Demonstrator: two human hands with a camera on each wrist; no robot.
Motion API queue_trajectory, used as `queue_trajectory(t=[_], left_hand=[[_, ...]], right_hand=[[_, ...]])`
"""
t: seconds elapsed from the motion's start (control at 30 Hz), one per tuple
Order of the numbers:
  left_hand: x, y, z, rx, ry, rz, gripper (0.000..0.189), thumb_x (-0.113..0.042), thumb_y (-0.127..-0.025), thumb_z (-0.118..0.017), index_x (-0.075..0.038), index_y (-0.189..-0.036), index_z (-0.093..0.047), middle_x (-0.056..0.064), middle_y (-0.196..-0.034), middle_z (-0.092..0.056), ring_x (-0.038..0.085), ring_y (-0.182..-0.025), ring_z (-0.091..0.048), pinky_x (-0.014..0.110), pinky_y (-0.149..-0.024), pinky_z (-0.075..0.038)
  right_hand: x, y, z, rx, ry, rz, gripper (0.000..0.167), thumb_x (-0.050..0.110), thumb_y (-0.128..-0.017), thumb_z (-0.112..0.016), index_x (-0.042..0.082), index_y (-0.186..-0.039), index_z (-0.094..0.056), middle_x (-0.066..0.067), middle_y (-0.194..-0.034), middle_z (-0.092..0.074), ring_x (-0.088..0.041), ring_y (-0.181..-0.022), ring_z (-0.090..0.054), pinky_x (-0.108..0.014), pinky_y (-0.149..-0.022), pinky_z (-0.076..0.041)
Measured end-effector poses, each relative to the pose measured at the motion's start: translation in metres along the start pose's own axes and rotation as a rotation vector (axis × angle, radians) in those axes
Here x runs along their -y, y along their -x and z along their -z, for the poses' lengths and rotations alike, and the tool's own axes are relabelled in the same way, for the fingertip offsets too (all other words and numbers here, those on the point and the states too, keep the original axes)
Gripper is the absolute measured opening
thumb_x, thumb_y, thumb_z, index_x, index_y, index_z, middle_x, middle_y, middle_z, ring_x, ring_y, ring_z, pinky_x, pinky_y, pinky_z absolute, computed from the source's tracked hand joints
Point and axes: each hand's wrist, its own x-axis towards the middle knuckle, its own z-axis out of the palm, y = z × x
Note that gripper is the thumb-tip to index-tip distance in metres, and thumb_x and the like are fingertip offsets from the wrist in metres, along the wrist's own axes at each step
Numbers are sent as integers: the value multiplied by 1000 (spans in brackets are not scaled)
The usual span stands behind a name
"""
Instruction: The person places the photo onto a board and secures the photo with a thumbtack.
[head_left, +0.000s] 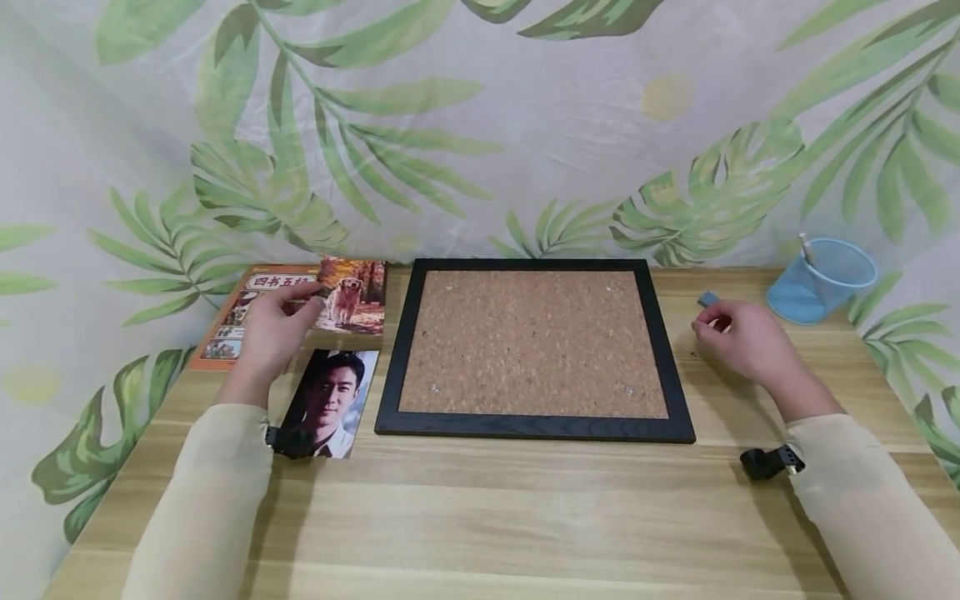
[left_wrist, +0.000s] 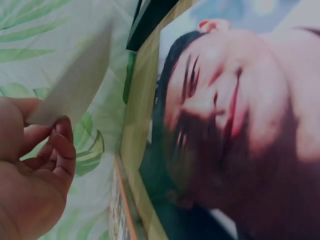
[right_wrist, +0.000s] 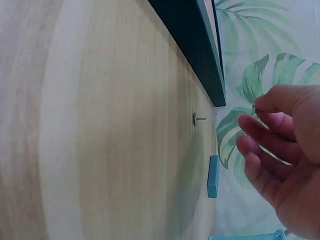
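My left hand pinches the edge of a photo of a golden retriever between thumb and fingertips; its pale back shows in the left wrist view. The photo is raised, left of a black-framed corkboard. Below that hand a portrait photo lies face up. Right of the board, my right hand is held above the table, thumb and index finger pinching a thumbtack, of which only a thin dark bit shows. Another thumbtack lies point up on the table near the board's frame.
An orange booklet lies at the back left, partly behind the left arm. A small blue block lies beyond the right hand. At the back right stands a blue mesh pen cup with a stick in it. A leaf-print cloth hangs behind the table.
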Motion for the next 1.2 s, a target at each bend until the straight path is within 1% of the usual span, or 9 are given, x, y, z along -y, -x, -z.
queue_trajectory(t=[0.13,0.3,0.43,0.57,0.7,0.83,0.97,1.1,1.2], left_hand=[[-4,7,0,10,48,-26,49,-40,-110,-59,-11,-149,-66,14,-124,-68,5,-88,-59,21,-67,-49],[-13,14,-10,72,87,-129,47,-32,-110,-62,-7,-149,-65,20,-129,-70,1,-93,-60,16,-73,-50],[-23,18,-19,133,85,-188,45,-29,-109,-64,-8,-149,-65,21,-131,-71,0,-94,-62,15,-75,-51],[-30,21,-26,196,113,-177,48,-30,-108,-68,-10,-152,-63,20,-138,-70,-3,-98,-64,15,-79,-53],[-37,25,-32,230,128,-135,51,-33,-106,-70,-12,-153,-63,22,-132,-73,-2,-95,-66,18,-78,-54],[-41,27,-40,255,173,-128,51,-30,-107,-70,-11,-154,-61,25,-129,-73,-2,-93,-68,18,-79,-56],[-45,28,-49,282,236,-131,52,-23,-107,-70,-7,-155,-59,27,-135,-71,-3,-94,-70,17,-83,-56],[-51,29,-57,313,239,-126,53,-23,-106,-71,-7,-155,-58,26,-140,-68,-3,-97,-69,18,-85,-57],[-55,30,-62,343,232,-133,54,-23,-106,-71,-6,-155,-58,24,-142,-67,2,-100,-69,22,-86,-59]], right_hand=[[3,-1,-2,-28,-14,9,18,16,-102,-70,-2,-101,-75,-21,-99,-78,-28,-88,-70,-34,-75,-51],[9,-3,-3,-51,-21,37,13,15,-101,-72,2,-99,-74,-19,-98,-80,-22,-85,-71,-29,-74,-51],[13,-4,-3,-54,-28,34,17,18,-102,-73,1,-101,-75,-17,-95,-79,-21,-84,-69,-26,-73,-49],[18,-5,-4,-54,-39,29,22,21,-104,-71,0,-107,-76,-17,-98,-79,-24,-87,-69,-26,-74,-49],[23,-6,-4,-51,-52,32,23,22,-105,-71,1,-110,-77,-18,-100,-79,-25,-89,-69,-26,-75,-49],[27,-8,-5,-37,-87,28,24,22,-106,-71,1,-114,-78,-18,-104,-79,-20,-89,-67,-22,-73,-48],[29,-12,-7,-15,-139,23,27,23,-106,-70,1,-119,-78,-20,-110,-79,-12,-89,-63,-18,-72,-48],[33,-15,-9,18,-197,1,31,26,-108,-69,2,-124,-77,-21,-117,-78,-6,-88,-63,-18,-71,-49],[37,-17,-12,25,-221,-9,32,27,-108,-68,3,-127,-76,-21,-120,-77,-6,-89,-62,-18,-71,-49]])
